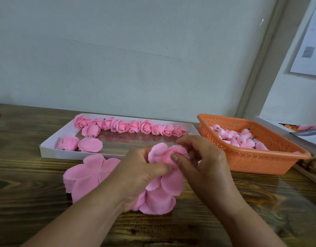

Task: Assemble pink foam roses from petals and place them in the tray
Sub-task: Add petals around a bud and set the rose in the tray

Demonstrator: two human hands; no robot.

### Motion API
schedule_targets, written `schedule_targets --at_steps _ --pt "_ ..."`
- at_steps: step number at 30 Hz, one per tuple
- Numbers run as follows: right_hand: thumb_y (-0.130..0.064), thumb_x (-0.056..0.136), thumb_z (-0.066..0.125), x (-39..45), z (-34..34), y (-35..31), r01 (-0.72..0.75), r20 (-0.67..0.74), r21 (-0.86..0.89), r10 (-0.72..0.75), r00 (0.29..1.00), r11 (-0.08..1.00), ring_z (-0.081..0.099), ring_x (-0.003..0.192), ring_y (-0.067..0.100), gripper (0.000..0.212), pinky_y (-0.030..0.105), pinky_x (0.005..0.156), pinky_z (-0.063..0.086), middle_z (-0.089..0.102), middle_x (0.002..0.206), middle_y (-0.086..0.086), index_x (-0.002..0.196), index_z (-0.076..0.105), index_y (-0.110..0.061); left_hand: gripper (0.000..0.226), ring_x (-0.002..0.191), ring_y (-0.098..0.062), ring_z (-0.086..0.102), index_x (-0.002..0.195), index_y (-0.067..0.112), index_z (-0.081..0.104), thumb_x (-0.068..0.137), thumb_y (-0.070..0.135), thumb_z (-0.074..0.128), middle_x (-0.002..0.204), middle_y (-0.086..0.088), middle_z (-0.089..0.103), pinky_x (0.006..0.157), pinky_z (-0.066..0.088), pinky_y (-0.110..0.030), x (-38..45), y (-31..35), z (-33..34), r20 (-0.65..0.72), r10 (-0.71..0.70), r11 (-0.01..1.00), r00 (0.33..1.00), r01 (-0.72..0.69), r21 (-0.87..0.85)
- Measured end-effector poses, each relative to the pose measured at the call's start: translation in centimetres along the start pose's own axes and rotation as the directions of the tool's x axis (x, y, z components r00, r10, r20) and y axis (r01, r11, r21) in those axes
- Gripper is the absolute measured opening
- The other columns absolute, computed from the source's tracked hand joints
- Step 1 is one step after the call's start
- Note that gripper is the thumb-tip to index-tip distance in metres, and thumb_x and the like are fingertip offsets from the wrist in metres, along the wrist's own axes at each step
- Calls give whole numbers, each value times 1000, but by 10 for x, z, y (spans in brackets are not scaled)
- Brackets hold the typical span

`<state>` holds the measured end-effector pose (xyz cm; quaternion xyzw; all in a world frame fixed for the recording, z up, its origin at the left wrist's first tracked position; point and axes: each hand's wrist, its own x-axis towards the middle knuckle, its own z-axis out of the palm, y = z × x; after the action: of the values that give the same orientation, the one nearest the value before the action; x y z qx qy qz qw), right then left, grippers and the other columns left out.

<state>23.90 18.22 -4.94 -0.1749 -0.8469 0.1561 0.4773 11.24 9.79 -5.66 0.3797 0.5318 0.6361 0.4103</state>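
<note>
Nearest the front edge of the bench [260, 211], both hands meet over a half-formed rose [164, 168] whose loose outer petals hang down to the wood. The left hand [135, 175] has its fingers curled around the petals from the left, thumb pressing across the folded top; the right hand [203, 157] pinches the upper petals between thumb and fingertips. Just left of them, a stack of flat petal sheets [86, 175] lies on the bench, partly behind the left wrist.

The risk, as I judge it, is in the wrap: foam this thin could crease or tear if the pinch is too hard, and if either grip slackens the folded petals may spring open (they look barely gathered).

Beyond the hands sits the white tray [46, 150], with a row of finished roses [121, 126] along its far side and two open-petalled blooms [78, 144] at its near left corner. Towards the right edge, an orange basket [251, 161] holds pink buds [239, 138].
</note>
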Motion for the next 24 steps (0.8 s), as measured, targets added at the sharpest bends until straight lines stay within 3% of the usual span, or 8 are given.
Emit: schedule_targets --at_steps 5,12,17,19,24 --pt "-12 77 75 1 -2 0 -28 11 -75 29 1000 997 46 64 1 10 16 55 36 50 69 -14 78 65 -14 24 76 -11 72 102 10 70 79 4 71 85 -2 76 60 55 -19 1 0 2 -59 -1 1000 998 0 -22" --pt "-24 84 67 3 -3 2 -65 111 -87 75 991 994 47 55 14 17 43 52 44 52 60 -3 75 60 -12 19 70 -11 72 101 5 70 82 2 69 82 -5 76 55 53 -18 1 0 2 -76 -23 998 997 18 -63" --pt "-10 82 71 0 -1 1 -40 -33 -57 38 999 998 46 54 19 13 40 45 41 46 52 -6 72 63 -7 22 77 -22 72 100 1 69 79 7 67 88 -15 75 61 57 -27 -1 1 4 -47 -46 990 998 40 -132" --pt "-10 81 71 1 0 1 -74 -62 -50 71 996 996 46 55 18 11 40 46 40 45 50 -7 72 64 -7 16 82 -24 73 98 3 70 88 10 62 91 -16 74 62 57 -26 -2 2 5 -65 -39 992 997 31 -119" --pt "-13 84 68 -1 2 0 7 66 -67 -2 998 998 41 50 10 14 40 47 41 43 55 -12 74 62 -7 26 72 -24 71 86 1 68 95 23 56 84 -19 73 57 56 -29 3 2 4 -268 -82 996 960 70 -52"
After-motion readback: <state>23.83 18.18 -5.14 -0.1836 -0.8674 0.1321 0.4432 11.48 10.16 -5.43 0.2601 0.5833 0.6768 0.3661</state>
